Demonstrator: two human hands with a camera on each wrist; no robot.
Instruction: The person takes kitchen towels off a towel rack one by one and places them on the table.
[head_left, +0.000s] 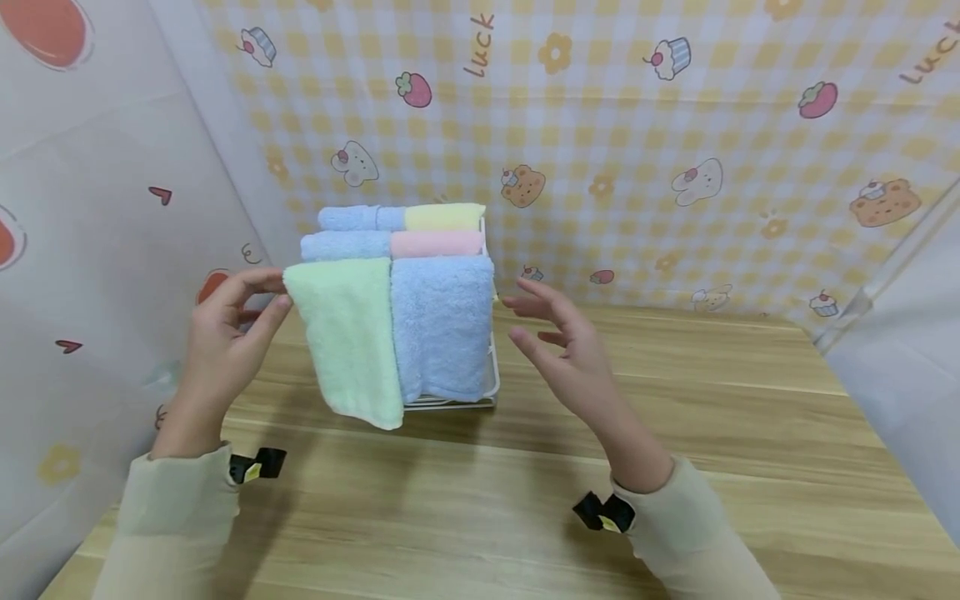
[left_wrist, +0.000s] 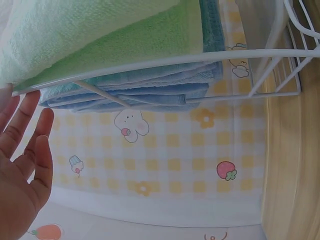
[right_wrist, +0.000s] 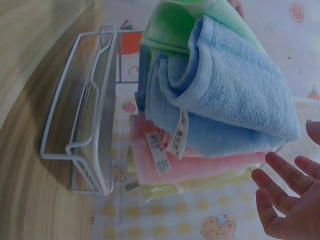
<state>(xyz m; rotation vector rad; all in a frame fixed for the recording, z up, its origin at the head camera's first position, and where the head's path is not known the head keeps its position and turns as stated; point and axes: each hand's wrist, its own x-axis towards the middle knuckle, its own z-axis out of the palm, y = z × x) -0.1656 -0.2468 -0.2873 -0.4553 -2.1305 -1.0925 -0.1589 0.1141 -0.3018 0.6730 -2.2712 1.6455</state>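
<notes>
A light green towel and a blue towel hang side by side over the front bar of a white wire rack. My left hand touches the green towel's upper left edge with its fingertips; in the left wrist view, its loosely bent fingers lie by the end of the white bar. To the right of the blue towel, my right hand stays apart from the cloth. Its fingers are spread and relaxed, holding nothing.
Behind the front pair, a light blue towel, a pink towel, another blue towel and a yellow towel hang on the farther bars. The rack stands on a wooden table before a yellow checked curtain.
</notes>
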